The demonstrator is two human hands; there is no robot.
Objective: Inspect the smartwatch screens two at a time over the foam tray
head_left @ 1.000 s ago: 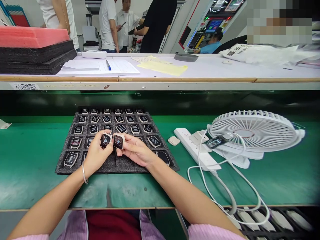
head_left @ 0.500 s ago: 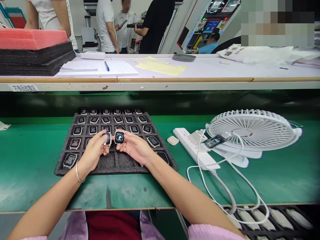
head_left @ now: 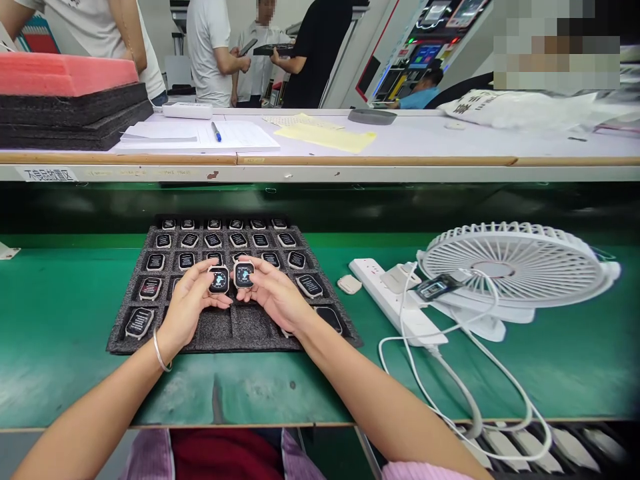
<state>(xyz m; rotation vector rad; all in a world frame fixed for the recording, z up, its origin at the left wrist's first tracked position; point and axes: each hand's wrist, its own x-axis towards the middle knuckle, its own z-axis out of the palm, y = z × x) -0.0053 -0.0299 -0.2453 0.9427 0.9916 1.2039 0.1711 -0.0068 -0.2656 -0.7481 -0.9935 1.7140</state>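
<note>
A black foam tray [head_left: 125,337] lies on the green bench, its pockets holding several small smartwatch bodies with dark screens. My left hand [head_left: 187,307] is closed on one watch body [head_left: 219,280], screen lit and facing up. My right hand [head_left: 275,297] is closed on a second watch body [head_left: 244,274], also lit. Both watches are held side by side, almost touching, just above the tray's middle rows. Some pockets under my hands are hidden.
A white power strip [head_left: 387,297] with plugs and looping white cables lies right of the tray, beside a tilted white fan [head_left: 515,267] with a small device on it. A raised shelf [head_left: 320,167] behind carries papers, a pen and foam sheets. Several people stand beyond.
Both watch screens have turned from dark and tilted to lit and facing up. My hands stayed over the tray's middle, shifting only slightly.
</note>
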